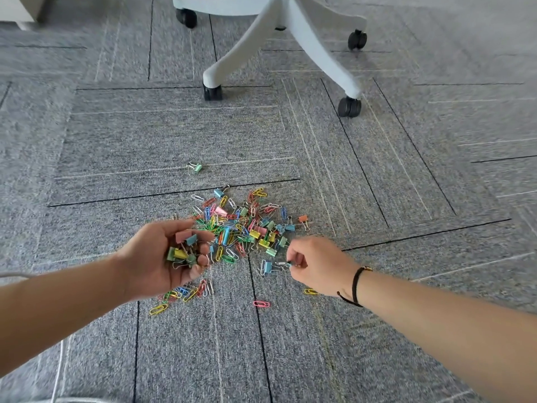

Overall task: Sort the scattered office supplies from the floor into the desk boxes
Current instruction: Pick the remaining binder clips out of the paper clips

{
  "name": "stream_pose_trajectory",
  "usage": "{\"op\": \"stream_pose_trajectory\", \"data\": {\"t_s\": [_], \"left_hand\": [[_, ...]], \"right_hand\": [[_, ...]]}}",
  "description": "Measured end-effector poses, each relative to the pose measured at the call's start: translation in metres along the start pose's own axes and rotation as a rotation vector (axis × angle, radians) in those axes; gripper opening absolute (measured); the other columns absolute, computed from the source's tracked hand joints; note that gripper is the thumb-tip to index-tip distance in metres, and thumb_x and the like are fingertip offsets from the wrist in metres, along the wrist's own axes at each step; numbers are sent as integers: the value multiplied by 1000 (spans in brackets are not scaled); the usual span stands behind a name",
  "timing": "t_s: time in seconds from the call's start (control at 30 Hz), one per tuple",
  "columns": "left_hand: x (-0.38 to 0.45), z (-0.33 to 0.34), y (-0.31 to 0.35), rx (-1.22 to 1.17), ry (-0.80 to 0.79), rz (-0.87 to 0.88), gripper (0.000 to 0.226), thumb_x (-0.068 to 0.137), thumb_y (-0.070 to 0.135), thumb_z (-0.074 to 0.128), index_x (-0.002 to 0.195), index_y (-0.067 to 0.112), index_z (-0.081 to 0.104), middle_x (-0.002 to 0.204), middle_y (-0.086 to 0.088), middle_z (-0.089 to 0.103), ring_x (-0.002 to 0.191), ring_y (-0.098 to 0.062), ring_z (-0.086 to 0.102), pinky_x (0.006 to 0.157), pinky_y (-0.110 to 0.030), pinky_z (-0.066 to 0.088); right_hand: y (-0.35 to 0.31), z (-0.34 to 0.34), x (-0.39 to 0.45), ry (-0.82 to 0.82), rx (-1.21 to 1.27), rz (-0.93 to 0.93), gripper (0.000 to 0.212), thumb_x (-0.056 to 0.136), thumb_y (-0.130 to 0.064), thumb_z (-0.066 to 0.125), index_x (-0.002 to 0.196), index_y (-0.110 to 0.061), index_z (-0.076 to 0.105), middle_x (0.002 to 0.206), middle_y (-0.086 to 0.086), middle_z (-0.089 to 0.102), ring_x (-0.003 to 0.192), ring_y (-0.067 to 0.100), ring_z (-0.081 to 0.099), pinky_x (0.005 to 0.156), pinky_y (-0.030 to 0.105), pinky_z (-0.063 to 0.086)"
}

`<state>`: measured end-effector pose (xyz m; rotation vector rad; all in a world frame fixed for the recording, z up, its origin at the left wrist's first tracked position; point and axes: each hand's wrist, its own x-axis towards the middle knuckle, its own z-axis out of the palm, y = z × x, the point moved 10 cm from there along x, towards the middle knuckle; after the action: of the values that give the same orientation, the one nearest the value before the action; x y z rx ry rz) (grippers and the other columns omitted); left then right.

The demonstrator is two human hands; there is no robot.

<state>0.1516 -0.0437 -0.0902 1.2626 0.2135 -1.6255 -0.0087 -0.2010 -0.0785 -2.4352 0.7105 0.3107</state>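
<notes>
A pile of coloured paper clips and small binder clips [247, 225] lies scattered on the grey carpet. My left hand [162, 260] is cupped palm-up at the pile's left edge and holds several binder clips [183, 248], pink, blue, yellow and green. My right hand [316, 266] is at the pile's right edge, thumb and forefinger pinched on the wire handle of a blue binder clip [268, 267] that rests on the carpet. A lone green binder clip [197, 167] lies apart, farther away. No desk boxes are in view.
A white office chair base [290, 33] with black casters stands beyond the pile. Stray paper clips lie near my wrists, a pink paper clip [261, 303] and a yellow paper clip [158, 309]. A white furniture corner [20, 10] sits at top left.
</notes>
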Motion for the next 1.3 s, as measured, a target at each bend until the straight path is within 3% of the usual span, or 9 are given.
{"op": "stream_pose_trajectory", "data": {"t_s": [0.33, 0.4, 0.53, 0.63, 0.8, 0.93, 1.0, 1.13, 1.3], "left_hand": [[-4, 2, -9, -16, -9, -27, 39, 99, 31, 44, 95, -1, 66, 75, -15, 60, 57, -22, 56, 47, -29, 54], [-5, 6, -10, -14, -27, -29, 40, 98, 31, 44, 92, -2, 67, 75, -15, 60, 57, -23, 55, 47, -28, 53], [-8, 9, -13, -3, -61, -50, 41, 97, 31, 45, 91, -2, 68, 74, -15, 59, 55, -23, 56, 46, -29, 54], [-9, 8, -16, -11, -59, -65, 41, 98, 32, 44, 96, -3, 65, 74, -15, 59, 56, -23, 56, 46, -29, 55], [-8, 16, -14, -20, -76, -56, 38, 89, 32, 50, 93, -2, 67, 76, -16, 59, 60, -23, 55, 48, -30, 54], [-9, 17, -16, -11, -93, -67, 43, 97, 33, 45, 88, -1, 70, 77, -16, 59, 61, -23, 55, 48, -31, 55], [-10, 15, -19, 0, -88, -80, 41, 96, 33, 46, 88, 0, 69, 76, -15, 59, 58, -23, 55, 48, -30, 54], [-10, 14, -21, -17, -64, -85, 36, 86, 31, 51, 88, -1, 68, 72, -15, 57, 53, -22, 55, 45, -28, 54], [-11, 12, -21, -3, -54, -78, 36, 85, 31, 51, 88, -1, 68, 72, -14, 57, 54, -21, 54, 45, -29, 53]], "right_hand": [[1, 1, -13, 57, 10, 93, 10, 91, -18, 69, 87, -21, 60, 88, -9, 59, 80, 8, 59, 76, 22, 53], [17, 2, -21, 114, 341, 251, 15, 86, -9, 72, 96, -15, 62, 90, -3, 65, 76, 10, 66, 71, 25, 58], [-5, 18, -35, 49, 1766, 370, 30, 85, 8, 56, 114, 1, 57, 91, 18, 65, 78, 28, 66, 76, 39, 60], [-36, 7, -35, -107, 2028, 210, 27, 86, -10, 52, 109, 0, 60, 94, 18, 63, 87, 31, 64, 84, 46, 56], [-9, 10, -34, 74, 1767, 412, 40, 95, -39, 56, 67, -10, 55, 64, 6, 48, 60, 21, 47, 59, 31, 44], [18, 10, -38, 230, 697, 423, 38, 93, -47, 62, 75, -14, 62, 57, -7, 50, 43, 6, 37, 45, 19, 33], [7, 12, -30, 238, 374, 309, 28, 88, -48, 68, 91, -20, 65, 70, -10, 59, 52, 0, 47, 48, 15, 38], [-2, 21, -20, 184, 181, 290, 49, 79, -52, 77, 118, -27, 62, 93, -15, 55, 80, 4, 54, 73, 23, 49], [-10, 20, -18, 204, 153, 241, 38, 86, -46, 72, 116, -25, 63, 100, -11, 51, 86, 7, 54, 82, 25, 49]]}}
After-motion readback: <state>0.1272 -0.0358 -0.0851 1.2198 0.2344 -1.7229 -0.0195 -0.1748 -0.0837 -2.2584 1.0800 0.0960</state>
